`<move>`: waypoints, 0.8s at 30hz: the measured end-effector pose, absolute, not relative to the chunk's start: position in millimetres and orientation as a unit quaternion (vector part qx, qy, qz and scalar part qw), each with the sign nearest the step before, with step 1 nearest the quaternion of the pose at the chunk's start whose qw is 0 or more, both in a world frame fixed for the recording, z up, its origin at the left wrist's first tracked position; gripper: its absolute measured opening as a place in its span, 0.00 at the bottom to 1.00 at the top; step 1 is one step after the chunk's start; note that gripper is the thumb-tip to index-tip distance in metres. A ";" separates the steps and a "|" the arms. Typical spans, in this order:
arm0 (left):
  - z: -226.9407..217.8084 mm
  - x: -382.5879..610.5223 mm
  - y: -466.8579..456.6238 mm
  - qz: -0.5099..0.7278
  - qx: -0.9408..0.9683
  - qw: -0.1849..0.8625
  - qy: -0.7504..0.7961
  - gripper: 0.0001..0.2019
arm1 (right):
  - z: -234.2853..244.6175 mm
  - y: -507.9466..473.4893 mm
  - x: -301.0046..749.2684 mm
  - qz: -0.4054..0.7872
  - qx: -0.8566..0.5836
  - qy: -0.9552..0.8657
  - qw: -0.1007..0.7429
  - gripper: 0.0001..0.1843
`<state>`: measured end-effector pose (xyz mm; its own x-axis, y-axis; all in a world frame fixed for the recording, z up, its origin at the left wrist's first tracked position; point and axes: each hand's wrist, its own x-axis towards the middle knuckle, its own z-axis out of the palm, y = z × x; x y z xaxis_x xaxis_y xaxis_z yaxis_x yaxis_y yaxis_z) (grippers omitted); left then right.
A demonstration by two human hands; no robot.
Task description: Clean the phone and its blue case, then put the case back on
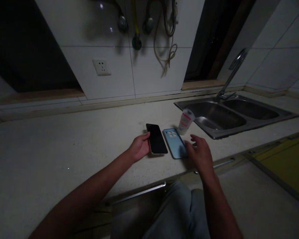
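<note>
In my left hand [141,146] is a smartphone [157,139], its dark screen facing up and my thumb on its left edge. The fingers under the phone are largely hidden. Just right of it lies a light blue phone case [176,146] with camera cutouts at its far end. My right hand [199,151] is at the case's right edge, thumb and fingers apart; whether the thumb touches the case I cannot tell. Behind the case stands a translucent plastic cup [186,121] with red print.
A double steel sink [215,132] with a tall faucet [233,74] is set into the pale countertop [89,139] at the right. On the tiled wall are a power socket [101,67], pipe valves [137,42] and a hanging cord [168,61]. Drawer handles [139,193] run below the front edge.
</note>
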<state>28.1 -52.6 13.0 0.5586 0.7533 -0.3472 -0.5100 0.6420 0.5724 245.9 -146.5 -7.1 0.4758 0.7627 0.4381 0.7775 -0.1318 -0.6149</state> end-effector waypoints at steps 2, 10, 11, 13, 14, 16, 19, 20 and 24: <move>7.9 31.2 -56.5 0.363 0.218 0.858 0.291 0.13 | -10.3 -140.4 252.6 0.022 -0.774 -0.541 0.328 0.21; -9.7 28.6 -49.7 0.392 0.258 0.833 0.291 0.08 | -6.9 -112.8 235.7 0.065 -0.738 -0.614 0.274 0.10; -9.5 27.2 -48.3 0.401 0.261 0.826 0.297 0.07 | -7.8 -108.6 234.3 0.074 -0.730 -0.612 0.294 0.10; -8.1 24.5 -46.1 0.420 0.270 0.808 0.314 0.05 | -11.3 -101.3 232.9 0.118 -0.707 -0.601 0.355 0.11; -7.2 23.2 -45.3 0.426 0.278 0.798 0.324 0.04 | -13.8 -98.6 232.7 0.148 -0.693 -0.588 0.389 0.12; -5.0 21.2 -44.7 0.429 0.302 0.780 0.340 0.05 | -19.0 -95.9 232.8 0.208 -0.669 -0.559 0.444 0.15; -1.8 20.2 -46.1 0.411 0.351 0.762 0.357 0.07 | -25.0 -98.0 232.9 0.269 -0.640 -0.541 0.475 0.19; -0.8 20.3 -47.1 0.402 0.367 0.757 0.361 0.08 | -26.4 -99.5 232.8 0.284 -0.630 -0.540 0.480 0.20; 2.6 22.8 -52.4 0.377 0.410 0.739 0.378 0.09 | -29.2 -103.7 232.0 0.337 -0.598 -0.523 0.505 0.25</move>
